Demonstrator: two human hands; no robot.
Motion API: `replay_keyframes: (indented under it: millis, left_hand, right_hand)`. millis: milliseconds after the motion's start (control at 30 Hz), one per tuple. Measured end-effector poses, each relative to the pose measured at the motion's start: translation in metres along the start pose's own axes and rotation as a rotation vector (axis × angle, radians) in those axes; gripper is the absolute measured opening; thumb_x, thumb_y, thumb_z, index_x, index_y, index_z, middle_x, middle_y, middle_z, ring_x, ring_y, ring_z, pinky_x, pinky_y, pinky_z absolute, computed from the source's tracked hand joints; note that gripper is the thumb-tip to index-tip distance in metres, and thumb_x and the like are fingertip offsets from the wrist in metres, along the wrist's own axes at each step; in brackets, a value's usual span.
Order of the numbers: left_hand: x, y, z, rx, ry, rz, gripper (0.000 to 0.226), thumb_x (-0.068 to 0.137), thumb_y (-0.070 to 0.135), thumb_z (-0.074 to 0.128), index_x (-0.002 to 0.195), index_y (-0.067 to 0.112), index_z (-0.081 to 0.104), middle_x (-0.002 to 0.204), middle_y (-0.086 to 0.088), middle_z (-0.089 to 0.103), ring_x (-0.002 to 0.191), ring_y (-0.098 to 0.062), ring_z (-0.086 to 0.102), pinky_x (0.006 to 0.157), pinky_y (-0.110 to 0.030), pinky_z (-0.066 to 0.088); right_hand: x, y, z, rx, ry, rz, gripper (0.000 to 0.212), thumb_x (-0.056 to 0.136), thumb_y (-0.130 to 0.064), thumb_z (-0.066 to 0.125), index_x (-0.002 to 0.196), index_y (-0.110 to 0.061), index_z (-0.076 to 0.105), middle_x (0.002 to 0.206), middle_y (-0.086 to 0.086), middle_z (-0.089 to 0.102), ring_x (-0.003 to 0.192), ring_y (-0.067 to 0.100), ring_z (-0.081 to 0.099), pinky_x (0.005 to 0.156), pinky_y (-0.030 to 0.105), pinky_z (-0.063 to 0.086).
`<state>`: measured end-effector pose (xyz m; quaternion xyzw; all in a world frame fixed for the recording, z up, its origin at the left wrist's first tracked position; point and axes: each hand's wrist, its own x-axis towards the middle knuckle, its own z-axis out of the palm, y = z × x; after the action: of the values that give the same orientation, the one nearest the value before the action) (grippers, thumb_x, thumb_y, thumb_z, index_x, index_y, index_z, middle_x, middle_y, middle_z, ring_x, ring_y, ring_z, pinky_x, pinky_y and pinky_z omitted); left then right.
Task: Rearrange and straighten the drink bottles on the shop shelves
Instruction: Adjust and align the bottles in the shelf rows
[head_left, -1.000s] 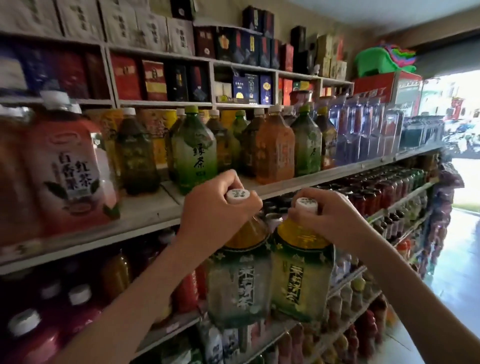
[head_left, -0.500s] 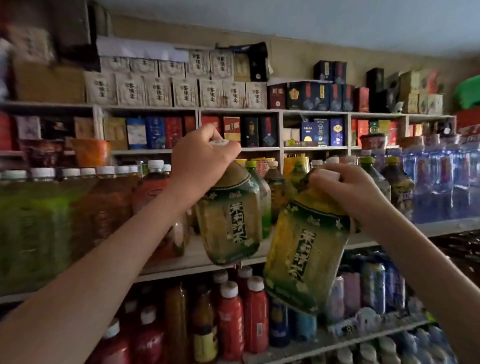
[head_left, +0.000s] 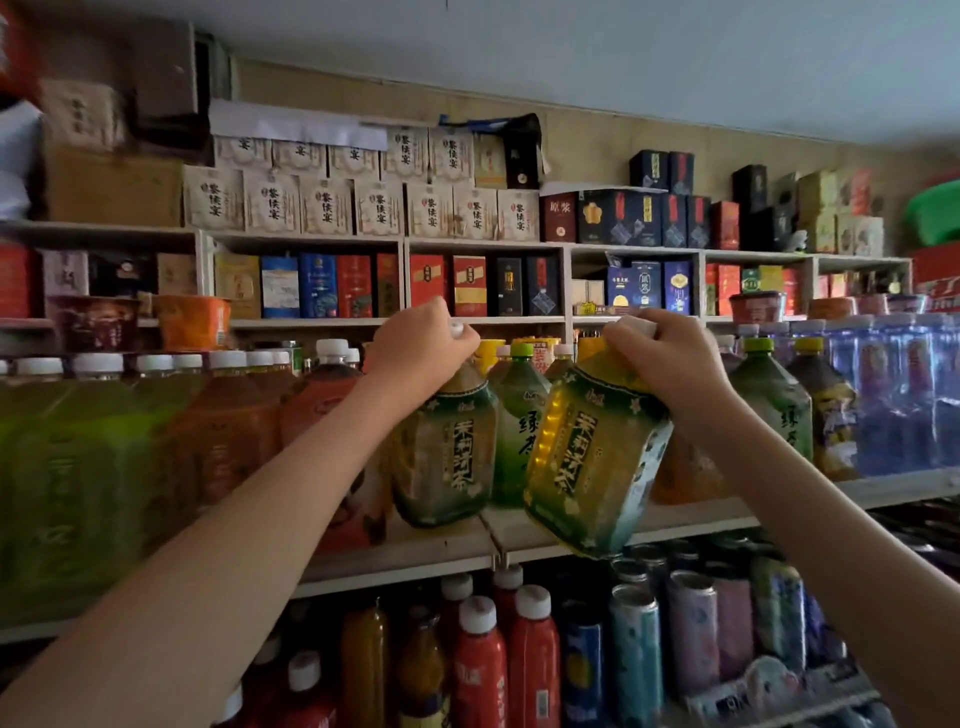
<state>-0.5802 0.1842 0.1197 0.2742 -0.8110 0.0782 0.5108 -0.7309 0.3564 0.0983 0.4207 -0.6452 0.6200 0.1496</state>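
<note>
A second ago both tea bottles hung below the shelf; you have since lifted them to it. Your left hand, curled over the cap, has the left bottle apparently landing on the shelf. Your right hand grips the right bottle by its cap. That bottle is tilted, its base overhanging the shelf's front edge, so level it next.

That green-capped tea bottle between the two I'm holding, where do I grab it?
Probably by the neck under its green cap, coming down from the front. The green-capped bottle stands upright, flanked by the left bottle in the left hand and the tilted bottle in the right hand, so only its top is free.
</note>
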Motion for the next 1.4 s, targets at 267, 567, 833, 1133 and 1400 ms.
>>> replay_keyframes:
  millis: [267,567,833,1133,1400]
  left_hand:
    - [0.009,-0.013,0.015,0.146,-0.216,-0.075,0.029,0.092,0.036,0.045,0.089,0.008,0.053,0.066,0.001,0.047,0.056,-0.011,0.043,0.047,-0.028,0.026]
    - [0.023,-0.008,0.008,0.12,-0.565,-0.1,0.026,0.1,0.03,0.039,0.115,0.012,0.051,0.094,-0.001,0.054,0.08,-0.013,0.051,0.062,-0.028,0.039]
    - [0.016,-0.008,0.009,0.268,-0.506,-0.176,0.021,0.099,0.017,0.039,0.118,0.015,0.047,0.106,-0.007,0.054,0.096,-0.023,0.051,0.074,-0.033,0.043]
    - [0.022,0.004,0.049,0.457,-0.412,-0.148,0.027,0.098,0.012,0.037,0.124,0.004,0.038,0.125,-0.023,0.044,0.117,-0.033,0.038,0.092,-0.042,0.039]
    - [0.027,-0.006,0.064,0.647,-0.393,-0.143,0.033,0.091,0.007,0.046,0.123,0.004,0.038,0.125,-0.022,0.046,0.112,-0.03,0.042,0.088,-0.035,0.042]
  right_hand:
    - [0.034,0.023,0.004,-0.019,-0.003,-0.023,0.019,0.076,-0.044,0.062,0.078,-0.025,0.067,0.078,0.002,0.064,0.081,0.022,0.063,0.078,0.046,0.055]
    - [0.066,0.047,0.013,-0.038,-0.165,-0.091,0.013,0.082,-0.036,0.064,0.088,-0.024,0.066,0.081,-0.001,0.063,0.077,0.012,0.061,0.068,0.029,0.053]
    - [0.076,0.047,0.019,-0.031,-0.269,-0.195,0.01,0.082,-0.031,0.064,0.088,-0.023,0.067,0.077,-0.005,0.062,0.074,0.007,0.059,0.06,0.02,0.046]
    - [0.077,0.053,0.01,-0.023,-0.266,-0.229,0.01,0.082,-0.033,0.065,0.086,-0.023,0.065,0.077,-0.004,0.062,0.073,0.006,0.059,0.06,0.019,0.044]
    - [0.069,0.048,0.008,0.025,-0.229,-0.241,0.009,0.085,-0.03,0.064,0.088,-0.022,0.065,0.078,-0.004,0.062,0.072,0.006,0.059,0.059,0.017,0.042]
